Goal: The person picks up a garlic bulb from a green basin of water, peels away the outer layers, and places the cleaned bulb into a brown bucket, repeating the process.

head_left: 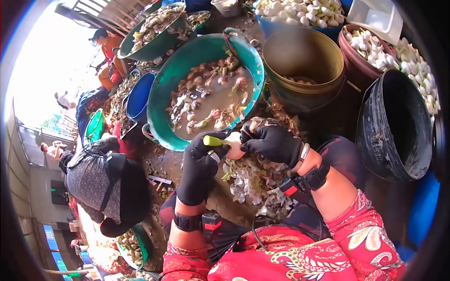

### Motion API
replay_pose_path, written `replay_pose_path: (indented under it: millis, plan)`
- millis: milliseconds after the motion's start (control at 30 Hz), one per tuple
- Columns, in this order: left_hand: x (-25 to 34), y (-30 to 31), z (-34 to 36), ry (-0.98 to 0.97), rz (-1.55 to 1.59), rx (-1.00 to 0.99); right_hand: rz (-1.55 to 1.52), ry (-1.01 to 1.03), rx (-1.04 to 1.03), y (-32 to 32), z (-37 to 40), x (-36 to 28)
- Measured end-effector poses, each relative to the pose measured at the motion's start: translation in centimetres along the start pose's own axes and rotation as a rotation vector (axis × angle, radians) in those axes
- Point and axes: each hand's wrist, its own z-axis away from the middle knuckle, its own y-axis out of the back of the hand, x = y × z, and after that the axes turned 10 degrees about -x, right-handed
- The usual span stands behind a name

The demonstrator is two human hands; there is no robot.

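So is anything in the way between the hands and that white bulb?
Nothing visible is. The right hand holds the white bulb directly, and the left hand holds a yellow-handled knife right up against it.

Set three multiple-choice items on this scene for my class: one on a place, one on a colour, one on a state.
1. Where is the teal basin?
A. just beyond the left hand and right hand
B. on the person's lap
C. stacked inside a bucket

2. What colour is the handle in the left hand?
A. red
B. yellow-green
C. blue

3. What state is the right hand in?
A. open and idle
B. shut on a white piece
C. dipped in water

Answers:
1 A, the basin sits directly past both gloved hands.
2 B, a yellow-green handle sticks out of the closed left hand.
3 B, the gloved fingers wrap around the white piece beside the handle.
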Motion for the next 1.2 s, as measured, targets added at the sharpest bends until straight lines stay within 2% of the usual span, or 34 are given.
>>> replay_pose_path:
  millis: [67, 100, 133, 200, 267, 300, 333, 400, 433, 467, 533, 667, 700, 767, 867, 933, 967, 1000, 1067, 1100, 1133, 1200]
  plan:
    - [0.0, 0.5, 0.2, -0.037, -0.140, -0.001, -0.019, -0.288, -0.227, -0.2, 0.1, -1.4]
    - [0.3, 0.3, 0.3, -0.006, 0.127, 0.087, 0.246, -0.072, -0.153, -1.1, 0.0, -0.5]
    - [0.5, 0.3, 0.5, 0.021, 0.393, 0.173, 0.407, -0.030, -0.108, -1.7, 0.8, -0.1]
    - [0.0, 1.0, 0.6, -0.008, 0.380, 0.231, 0.466, -0.268, -0.444, -2.0, 0.9, -2.0]
    - [-1.2, 1.8, 0.6, -0.254, -0.455, 0.184, 0.568, -0.234, -0.438, -2.9, 0.6, 0.9]
    - [-1.3, 1.9, 0.5, -0.333, -0.591, 0.200, 0.666, -0.210, -0.425, -3.2, 0.4, 1.6]
    - [-1.1, 1.8, 0.4, -0.331, -0.592, 0.197, 0.663, -0.212, -0.424, -3.1, 0.4, 2.0]
    - [-0.5, 1.3, 0.5, -0.350, -0.525, 0.161, -0.465, -0.234, -0.154, -2.4, 0.0, 1.9]
    - [-0.4, 0.7, 0.6, -0.246, -0.314, 0.174, -0.807, -0.208, -0.170, -2.2, -0.3, 1.9]
    - [-0.8, 0.5, 0.6, -0.245, -0.309, 0.170, -0.806, -0.212, -0.165, -2.3, -0.4, 1.4]
    - [-2.1, 0.1, 0.4, -0.133, -0.091, 0.098, -0.778, -0.074, -0.034, -2.4, -0.3, -0.3]
    - [-0.1, -0.8, 0.0, -0.127, -0.044, 0.078, -0.726, -0.209, 0.042, -1.5, -0.4, 0.4]
    - [-0.2, -0.7, -0.1, -0.127, -0.042, 0.078, -0.678, -0.206, 0.068, -1.1, -0.3, -0.3]
    - [-0.5, -0.6, -0.2, 0.040, 0.313, 0.036, -0.642, -0.204, 0.086, -1.0, -0.2, 0.4]
    - [-1.2, -0.7, -0.3, 0.040, 0.362, 0.041, -0.606, -0.144, 0.097, -1.3, -0.3, 2.2]
    - [-1.0, -1.2, -0.4, 0.061, 0.382, 0.084, -0.054, -0.151, 0.181, -1.7, -0.4, 2.4]
    - [-0.8, -1.3, -0.6, 0.082, 0.403, 0.126, 0.256, -0.044, 0.221, -1.4, -0.2, 0.7]
    - [-1.0, -1.2, -0.6, 0.074, 0.397, 0.135, 0.254, -0.032, 0.217, -1.6, -0.2, 0.7]
    - [-1.7, -0.4, -0.7, 0.066, 0.391, 0.117, 0.423, 0.152, 0.292, -2.0, -0.2, 0.9]
    - [-1.2, 0.0, -0.5, -0.118, -0.504, 0.077, 0.530, 0.113, 0.229, -2.2, 0.1, 0.6]
    - [-1.3, 0.1, -0.6, -0.120, -0.515, 0.086, 0.596, 0.082, 0.199, -2.7, 0.5, 1.1]
    - [-2.1, 0.5, -0.8, -0.116, 0.411, 0.159, 0.685, -0.158, -0.038, -2.4, 0.5, 1.4]
